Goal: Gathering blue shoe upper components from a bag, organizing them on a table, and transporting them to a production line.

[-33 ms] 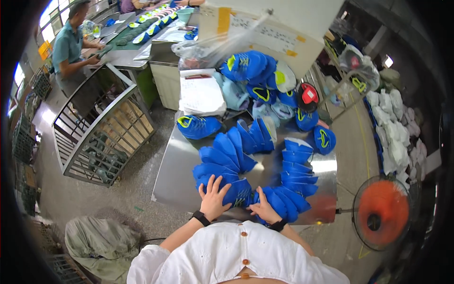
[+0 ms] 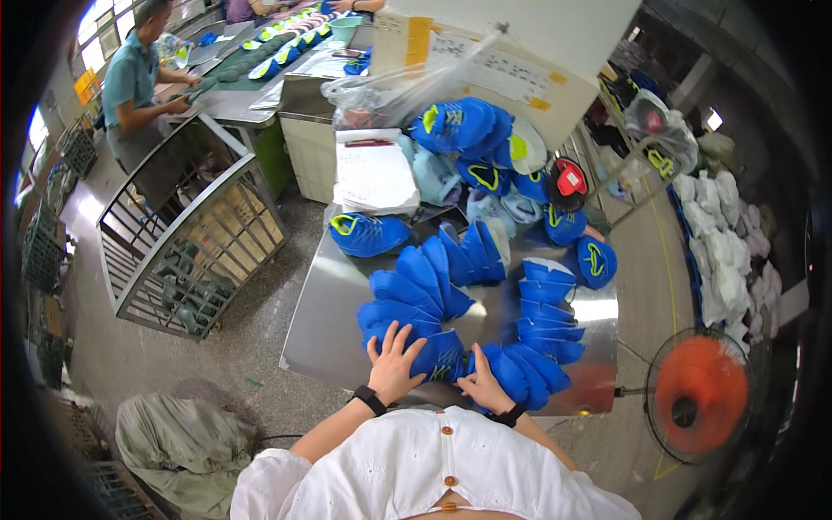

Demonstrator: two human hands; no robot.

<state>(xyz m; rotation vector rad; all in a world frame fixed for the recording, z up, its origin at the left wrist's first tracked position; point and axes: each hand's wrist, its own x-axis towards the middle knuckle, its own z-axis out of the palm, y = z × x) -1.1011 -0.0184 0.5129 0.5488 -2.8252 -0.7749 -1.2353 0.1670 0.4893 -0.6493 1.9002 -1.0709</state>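
Observation:
Blue shoe uppers [image 2: 400, 290], nested one into another, form a curved row on the left of the metal tabletop [image 2: 325, 321]. My left hand [image 2: 397, 366] lies with fingers spread on the near end of that row. A second row of blue shoe uppers [image 2: 548, 319] curves along the right side. Its near end meets the left row in front of me. There my right hand [image 2: 485, 386] touches the uppers, thumb and a finger stretched apart; its other fingers are partly hidden. A separate blue shoe upper [image 2: 368, 234] with a lime lining sits beyond the left row.
Behind the rows are papers [image 2: 374, 178], a heap of blue shoes [image 2: 464, 126] and a red-and-black round object [image 2: 568, 180]. A barred metal cart [image 2: 186, 234] stands left, an orange fan [image 2: 698, 394] right. A person [image 2: 134, 87] works at another table. White bags [image 2: 715, 234] line the right.
The view has shifted very slightly. Both hands keep their places on the uppers.

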